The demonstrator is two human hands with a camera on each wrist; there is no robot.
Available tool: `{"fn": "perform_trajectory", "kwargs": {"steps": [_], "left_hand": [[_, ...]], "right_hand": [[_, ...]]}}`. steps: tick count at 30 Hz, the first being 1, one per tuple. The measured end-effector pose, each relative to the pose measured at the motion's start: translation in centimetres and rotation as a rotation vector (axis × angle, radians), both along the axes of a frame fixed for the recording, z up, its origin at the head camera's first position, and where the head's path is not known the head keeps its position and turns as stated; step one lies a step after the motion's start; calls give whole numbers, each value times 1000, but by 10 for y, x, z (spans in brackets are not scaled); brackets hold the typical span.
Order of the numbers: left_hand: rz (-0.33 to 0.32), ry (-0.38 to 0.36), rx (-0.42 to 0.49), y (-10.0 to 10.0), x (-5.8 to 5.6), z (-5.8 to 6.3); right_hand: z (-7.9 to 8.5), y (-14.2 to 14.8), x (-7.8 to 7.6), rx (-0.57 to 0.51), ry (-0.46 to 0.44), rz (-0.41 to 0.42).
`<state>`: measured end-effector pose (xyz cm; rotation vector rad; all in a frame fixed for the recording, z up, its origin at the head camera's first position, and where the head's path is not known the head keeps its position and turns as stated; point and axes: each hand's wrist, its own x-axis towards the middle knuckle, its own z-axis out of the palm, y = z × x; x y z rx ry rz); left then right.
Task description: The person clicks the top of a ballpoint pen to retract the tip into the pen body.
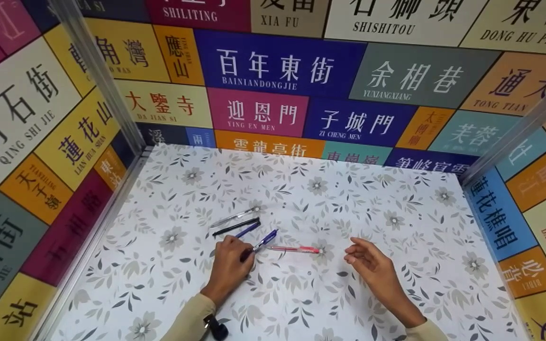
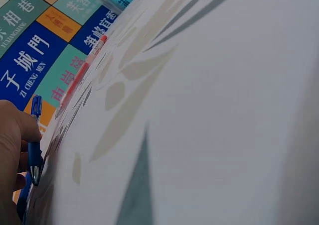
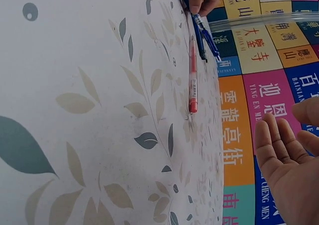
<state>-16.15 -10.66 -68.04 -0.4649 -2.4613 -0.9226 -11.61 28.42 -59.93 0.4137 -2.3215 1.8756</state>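
Observation:
My left hand [image 1: 231, 261] pinches a blue pen [image 1: 268, 237] between thumb and fingers, low over the table. The left wrist view shows this blue pen [image 2: 34, 153] beside the thumb, its metal tip pointing down. A red pen [image 1: 296, 249] with a clear barrel lies to the right of that hand. Just beyond the left hand are a black pen [image 1: 235, 227], a clear pen [image 1: 234, 218] and a second blue pen [image 1: 248, 230], partly hidden by the fingers. My right hand [image 1: 372, 266] hovers to the right of the red pen, fingers relaxed and holding nothing.
A white cloth with grey flowers and leaves covers the table [image 1: 349, 203]. Panels with coloured sign-like blocks [image 1: 277, 66] stand at the back and both sides. Clear corner strips [image 1: 107, 80] join them. A black strap [image 1: 215, 327] is on the left wrist.

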Motion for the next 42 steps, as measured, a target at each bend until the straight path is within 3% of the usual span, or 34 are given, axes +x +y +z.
{"fn": "perform_trajectory", "kwargs": {"steps": [25, 42], "left_hand": [[30, 41, -7, 3, 1, -3], [-34, 95, -2, 6, 0, 8]], "right_hand": [[-3, -3, -1, -10, 12, -7], [-13, 2, -3, 2, -23, -37]]}}
